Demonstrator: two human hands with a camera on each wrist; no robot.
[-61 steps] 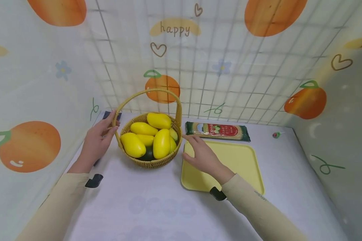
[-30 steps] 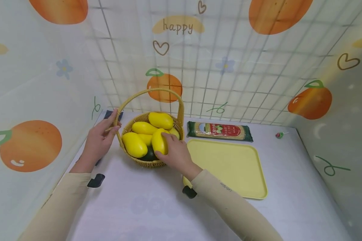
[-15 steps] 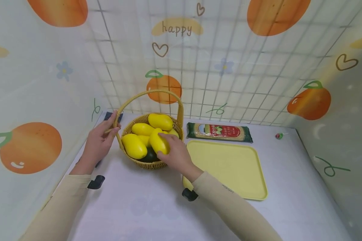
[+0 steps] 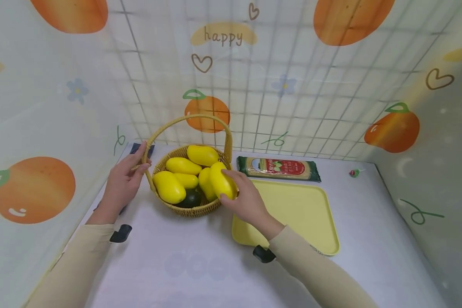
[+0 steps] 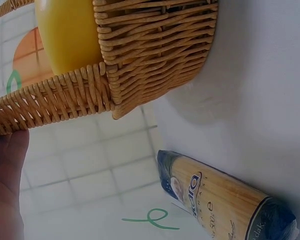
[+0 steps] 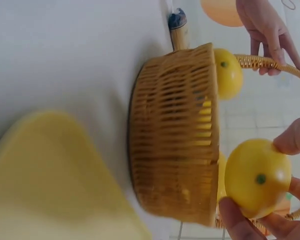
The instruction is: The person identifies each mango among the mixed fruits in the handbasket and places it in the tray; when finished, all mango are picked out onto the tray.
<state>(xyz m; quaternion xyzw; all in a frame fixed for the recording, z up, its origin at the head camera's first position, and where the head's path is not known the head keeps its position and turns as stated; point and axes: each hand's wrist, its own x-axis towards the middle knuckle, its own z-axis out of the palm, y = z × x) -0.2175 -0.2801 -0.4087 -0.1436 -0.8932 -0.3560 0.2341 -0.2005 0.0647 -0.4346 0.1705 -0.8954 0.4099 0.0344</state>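
A wicker basket full of yellow mangoes stands left of centre in the head view. Among them lies a dark green rounded fruit or vegetable. My left hand holds the left side of the arched basket handle between thumb and fingers. With my right hand I grip one mango at the basket's right rim. Seen in the right wrist view, this held mango sits between thumb and fingertips, above the rim; the palm is out of sight there.
A yellow tray lies right of the basket, partly under my right forearm. Behind it is a green-ended pasta packet. A small lollipop lies far right. A blue-ended spaghetti packet lies at the left, mostly behind my left arm.
My right hand came from the basket's right side, took hold of a mango, and has lifted it rightward to the rim, uncovering another mango. My left hand stays on the handle.
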